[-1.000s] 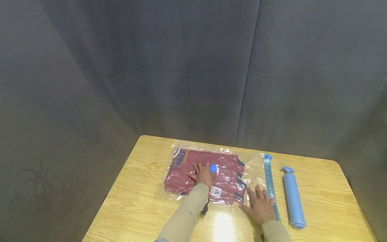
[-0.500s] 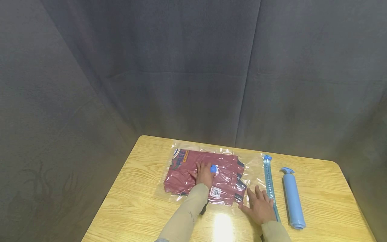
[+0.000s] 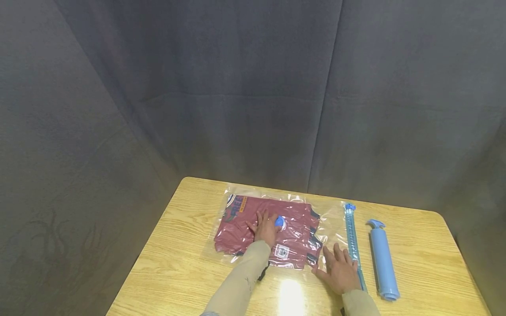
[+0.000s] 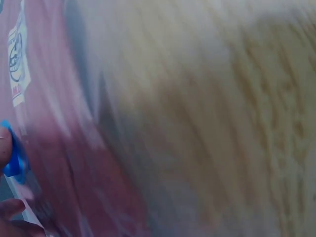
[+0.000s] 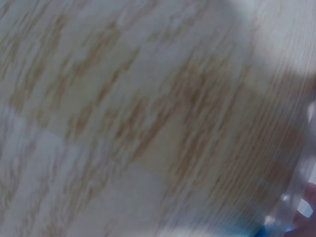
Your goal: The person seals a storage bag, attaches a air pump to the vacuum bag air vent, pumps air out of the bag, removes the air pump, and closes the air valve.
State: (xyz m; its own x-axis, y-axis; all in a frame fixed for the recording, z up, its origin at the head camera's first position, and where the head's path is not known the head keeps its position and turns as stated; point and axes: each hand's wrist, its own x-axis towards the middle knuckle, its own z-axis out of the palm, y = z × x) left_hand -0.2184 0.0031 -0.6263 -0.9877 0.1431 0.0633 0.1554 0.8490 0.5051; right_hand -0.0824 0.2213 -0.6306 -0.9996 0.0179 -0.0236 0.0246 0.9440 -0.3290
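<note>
A clear vacuum storage bag (image 3: 332,219) lies flat on the wooden table, with a folded maroon shirt (image 3: 294,210) showing through it. My left hand (image 3: 266,230) rests on the bag, fingers spread over the shirt. Its thumb is right at the round blue valve (image 3: 280,221); in the left wrist view a digit overlaps that blue valve (image 4: 19,160). On the bag's right part rests my right hand (image 3: 341,270), fingers spread, beside the teal zip strip (image 3: 351,232). A blue slider (image 3: 350,206) sits at the strip's far end.
To the right of the bag lies a light blue hand pump (image 3: 383,261) with its T-shaped handle pointing away from me. Grey curtains (image 3: 245,109) hang behind the table (image 3: 174,263) and at its sides. Both wrist views are blurred.
My left hand's fingers have shifted slightly on the bag beside the valve. The right hand, bag and pump stay practically where they were.
</note>
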